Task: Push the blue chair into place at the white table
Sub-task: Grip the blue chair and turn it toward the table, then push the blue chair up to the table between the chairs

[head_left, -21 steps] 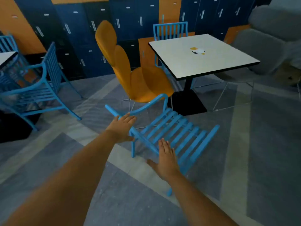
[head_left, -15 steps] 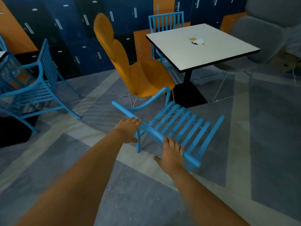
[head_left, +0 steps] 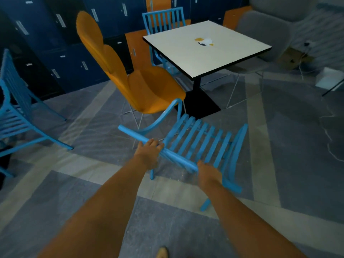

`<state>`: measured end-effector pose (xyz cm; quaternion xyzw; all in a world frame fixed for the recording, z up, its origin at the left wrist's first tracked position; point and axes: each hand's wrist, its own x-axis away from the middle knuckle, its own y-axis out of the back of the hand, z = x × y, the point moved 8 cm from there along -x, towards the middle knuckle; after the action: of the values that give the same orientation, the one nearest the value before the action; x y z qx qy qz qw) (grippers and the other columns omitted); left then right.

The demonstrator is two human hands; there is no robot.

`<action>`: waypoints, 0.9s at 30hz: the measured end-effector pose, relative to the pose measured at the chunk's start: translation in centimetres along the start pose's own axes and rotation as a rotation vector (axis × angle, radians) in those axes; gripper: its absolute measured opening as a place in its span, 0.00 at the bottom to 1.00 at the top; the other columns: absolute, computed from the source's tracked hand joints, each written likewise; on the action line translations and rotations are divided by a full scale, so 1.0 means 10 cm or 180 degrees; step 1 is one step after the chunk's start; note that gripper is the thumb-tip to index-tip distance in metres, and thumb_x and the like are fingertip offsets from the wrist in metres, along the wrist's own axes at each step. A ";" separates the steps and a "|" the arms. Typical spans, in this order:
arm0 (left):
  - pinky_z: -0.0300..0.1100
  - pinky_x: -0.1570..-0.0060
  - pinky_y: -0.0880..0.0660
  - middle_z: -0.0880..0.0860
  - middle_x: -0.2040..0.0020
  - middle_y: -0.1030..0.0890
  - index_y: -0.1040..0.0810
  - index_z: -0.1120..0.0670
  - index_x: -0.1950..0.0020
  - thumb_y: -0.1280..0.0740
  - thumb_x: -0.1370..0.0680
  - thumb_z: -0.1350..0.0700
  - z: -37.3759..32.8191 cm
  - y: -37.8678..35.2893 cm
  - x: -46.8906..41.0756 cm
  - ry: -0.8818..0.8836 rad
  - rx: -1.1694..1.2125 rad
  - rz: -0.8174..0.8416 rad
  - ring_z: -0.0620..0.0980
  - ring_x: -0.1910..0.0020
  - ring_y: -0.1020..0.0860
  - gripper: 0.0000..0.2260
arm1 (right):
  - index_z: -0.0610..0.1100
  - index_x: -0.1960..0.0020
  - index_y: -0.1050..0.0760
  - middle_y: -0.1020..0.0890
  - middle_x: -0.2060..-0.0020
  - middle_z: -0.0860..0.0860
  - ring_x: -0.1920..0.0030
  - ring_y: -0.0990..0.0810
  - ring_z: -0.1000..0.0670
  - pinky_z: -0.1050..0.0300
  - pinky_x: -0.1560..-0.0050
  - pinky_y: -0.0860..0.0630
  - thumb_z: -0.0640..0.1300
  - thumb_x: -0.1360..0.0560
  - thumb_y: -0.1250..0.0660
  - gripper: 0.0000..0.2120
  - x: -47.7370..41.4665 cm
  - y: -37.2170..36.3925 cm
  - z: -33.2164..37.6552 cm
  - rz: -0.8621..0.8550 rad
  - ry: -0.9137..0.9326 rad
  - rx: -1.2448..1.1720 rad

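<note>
I see the blue chair (head_left: 195,146) in the near middle of the floor, a slatted metal-looking frame with round tube rails and a curved armrest arching up on its far left side. Its seat is a row of flat parallel slats running from the near left toward the far right, and that run is the line the seat faces along, toward the white table (head_left: 204,51). The top rail of the backrest is the long axis I notice most: a smooth round tube slanting from far left to near right, crossing the slats.

My left hand (head_left: 149,153) is closed over that rail near its middle, fingers curled across the top. My right hand (head_left: 208,174) is clasped on the same rail further toward its near right end; its fingers wrap out of sight beyond the tube.

The table stands beyond the chair, well apart from it: a square, matte pale top with a thin dark edge on a black post and flat black square base. An orange chair (head_left: 141,79) with a smooth moulded shell and thin wire legs sits between them on the left, its seat just beside the blue armrest. The floor (head_left: 279,146) is grey, speckled, with pale bands.
</note>
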<state>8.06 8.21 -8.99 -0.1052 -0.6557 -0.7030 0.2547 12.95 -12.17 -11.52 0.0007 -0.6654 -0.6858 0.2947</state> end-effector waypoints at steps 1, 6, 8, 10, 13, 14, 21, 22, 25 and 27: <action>0.63 0.24 0.48 0.55 0.20 0.48 0.50 0.50 0.20 0.33 0.22 0.55 0.01 -0.02 -0.05 -0.0041 -0.0043 -0.0043 0.56 0.20 0.52 0.36 | 0.47 0.34 0.34 0.22 0.40 0.44 0.39 0.22 0.41 0.47 0.40 0.25 0.41 0.21 0.40 0.16 -0.03 0.02 -0.01 0.0021 -0.0068 0.0036; 0.62 0.24 0.47 0.58 0.27 0.35 0.42 0.47 0.23 0.37 0.21 0.62 0.08 -0.02 -0.29 -0.0098 -0.0356 -0.0063 0.59 0.24 0.41 0.28 | 0.45 0.38 0.25 0.20 0.42 0.45 0.41 0.21 0.43 0.48 0.42 0.22 0.38 0.22 0.38 0.14 -0.11 0.00 -0.05 0.0198 -0.0368 0.0076; 0.59 0.25 0.42 0.57 0.31 0.29 0.34 0.48 0.27 0.40 0.20 0.62 0.09 0.04 -0.36 -0.0056 -0.0401 -0.0025 0.59 0.29 0.33 0.22 | 0.44 0.38 0.25 0.20 0.43 0.45 0.42 0.21 0.43 0.49 0.42 0.22 0.37 0.23 0.37 0.14 -0.13 0.00 -0.05 0.0291 -0.0364 0.0147; 0.56 0.30 0.34 0.55 0.36 0.24 0.28 0.49 0.32 0.40 0.19 0.61 0.07 0.10 -0.38 -0.0052 -0.0500 -0.0032 0.58 0.34 0.27 0.16 | 0.44 0.37 0.26 0.20 0.43 0.45 0.42 0.21 0.44 0.50 0.43 0.22 0.37 0.23 0.36 0.15 -0.13 -0.02 -0.06 0.0355 -0.0297 0.0214; 0.53 0.37 0.28 0.54 0.37 0.22 0.25 0.51 0.34 0.40 0.18 0.61 0.01 0.18 -0.39 -0.0050 -0.0659 0.0018 0.57 0.36 0.24 0.15 | 0.44 0.36 0.27 0.21 0.41 0.45 0.41 0.21 0.43 0.50 0.42 0.22 0.38 0.23 0.36 0.16 -0.14 -0.03 -0.09 0.0382 -0.0167 0.0256; 0.52 0.38 0.27 0.54 0.36 0.22 0.25 0.51 0.34 0.40 0.18 0.61 -0.02 0.18 -0.40 -0.0045 -0.0695 0.0053 0.57 0.36 0.24 0.15 | 0.45 0.35 0.27 0.21 0.41 0.45 0.41 0.21 0.43 0.50 0.42 0.22 0.38 0.23 0.36 0.16 -0.15 -0.02 -0.11 0.0374 -0.0133 0.0248; 0.50 0.38 0.26 0.53 0.36 0.22 0.23 0.50 0.34 0.38 0.20 0.59 -0.52 0.22 -0.47 0.0138 -0.0609 0.0005 0.56 0.35 0.24 0.15 | 0.44 0.34 0.28 0.22 0.38 0.43 0.38 0.23 0.41 0.47 0.38 0.24 0.37 0.23 0.38 0.18 -0.19 0.11 -0.68 0.0431 0.0050 0.0223; 0.50 0.38 0.26 0.53 0.36 0.22 0.23 0.51 0.34 0.37 0.20 0.59 -0.65 0.22 -0.49 0.0187 -0.0521 0.0006 0.56 0.35 0.24 0.15 | 0.44 0.34 0.28 0.23 0.38 0.43 0.37 0.24 0.40 0.47 0.37 0.25 0.38 0.23 0.38 0.17 -0.22 0.17 -0.83 0.0436 0.0081 0.0262; 0.52 0.37 0.27 0.54 0.37 0.21 0.23 0.51 0.36 0.36 0.21 0.60 -1.08 0.27 -0.57 0.0371 -0.0275 -0.0028 0.57 0.36 0.23 0.15 | 0.40 0.35 0.27 0.23 0.37 0.41 0.36 0.24 0.39 0.46 0.36 0.26 0.39 0.22 0.37 0.16 -0.32 0.34 -1.31 0.0450 0.0187 0.0389; 0.53 0.36 0.28 0.55 0.37 0.21 0.23 0.51 0.37 0.37 0.21 0.61 -1.38 0.34 -0.61 0.0494 -0.0152 -0.0040 0.58 0.37 0.22 0.14 | 0.39 0.35 0.26 0.22 0.38 0.40 0.37 0.23 0.39 0.45 0.37 0.25 0.38 0.22 0.38 0.16 -0.37 0.48 -1.62 0.0397 0.0317 0.0506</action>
<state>17.50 -3.89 -10.66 -0.0523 -0.6177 -0.7260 0.2978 24.30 -25.12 -10.46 0.0168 -0.7010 -0.6103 0.3686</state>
